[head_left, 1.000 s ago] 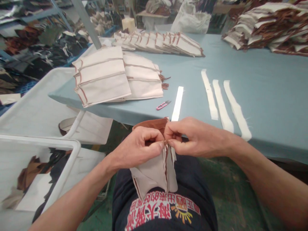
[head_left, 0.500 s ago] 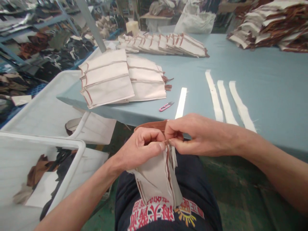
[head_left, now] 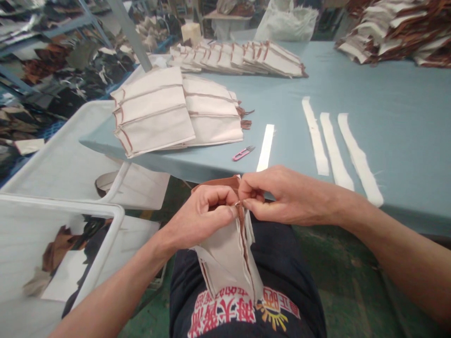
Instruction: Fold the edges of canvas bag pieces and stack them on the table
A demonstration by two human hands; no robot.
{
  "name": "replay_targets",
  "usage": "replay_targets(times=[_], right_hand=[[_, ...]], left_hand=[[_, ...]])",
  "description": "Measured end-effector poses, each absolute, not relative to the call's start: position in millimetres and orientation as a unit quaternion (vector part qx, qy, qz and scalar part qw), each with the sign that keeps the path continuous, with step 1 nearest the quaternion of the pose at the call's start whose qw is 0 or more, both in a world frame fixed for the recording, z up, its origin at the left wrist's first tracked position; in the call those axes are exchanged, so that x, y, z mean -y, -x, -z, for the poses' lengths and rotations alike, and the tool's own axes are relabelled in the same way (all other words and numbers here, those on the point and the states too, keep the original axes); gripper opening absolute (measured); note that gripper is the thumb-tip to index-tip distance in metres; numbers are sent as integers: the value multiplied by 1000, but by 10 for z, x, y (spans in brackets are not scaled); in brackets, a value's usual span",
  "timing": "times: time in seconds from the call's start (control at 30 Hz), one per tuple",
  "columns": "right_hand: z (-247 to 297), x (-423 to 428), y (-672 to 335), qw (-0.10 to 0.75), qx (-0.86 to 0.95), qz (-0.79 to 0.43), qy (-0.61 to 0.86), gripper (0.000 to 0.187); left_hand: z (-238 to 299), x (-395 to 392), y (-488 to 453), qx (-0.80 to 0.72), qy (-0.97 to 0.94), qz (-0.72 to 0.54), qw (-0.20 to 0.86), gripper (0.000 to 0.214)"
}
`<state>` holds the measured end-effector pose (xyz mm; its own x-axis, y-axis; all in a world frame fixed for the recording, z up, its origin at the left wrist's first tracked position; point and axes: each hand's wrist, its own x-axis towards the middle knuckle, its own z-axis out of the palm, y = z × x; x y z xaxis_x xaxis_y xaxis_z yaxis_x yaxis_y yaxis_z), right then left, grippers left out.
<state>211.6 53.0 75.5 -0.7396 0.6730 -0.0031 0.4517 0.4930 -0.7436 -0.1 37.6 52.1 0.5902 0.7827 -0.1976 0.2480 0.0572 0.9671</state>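
While left hand pinches cream fabric pouch at seam, right hand pinching same seam, pink thread snips on tabletop

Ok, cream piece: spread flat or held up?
The cream piece is held up: left hand and right hand pinch the top of its brown seam, panels sloping down over dark clothing.

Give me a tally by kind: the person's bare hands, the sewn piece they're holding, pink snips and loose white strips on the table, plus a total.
Bare hands (left hand, right hand): 2
Held sewn piece: 1
Pink snips: 1
White strips: 4
Total: 8
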Motion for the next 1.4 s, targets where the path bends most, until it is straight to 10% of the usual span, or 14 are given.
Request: replay_targets(times=[0.5, 0.8, 1.4], right_hand=[[-541, -450, -2001, 339, 812, -367, 300, 27], [-509, -390, -1831, 295, 832, -361, 301, 5], [-470, -245, -1719, 285, 801, -382, 361, 16]], left_hand=[[-599, -420, 136, -383, -698, -255, 548, 12], [-664, -221, 194, -378, -801, -306, 350, 16], [-778, -180, 358, -353, -874, -219, 252, 14]])
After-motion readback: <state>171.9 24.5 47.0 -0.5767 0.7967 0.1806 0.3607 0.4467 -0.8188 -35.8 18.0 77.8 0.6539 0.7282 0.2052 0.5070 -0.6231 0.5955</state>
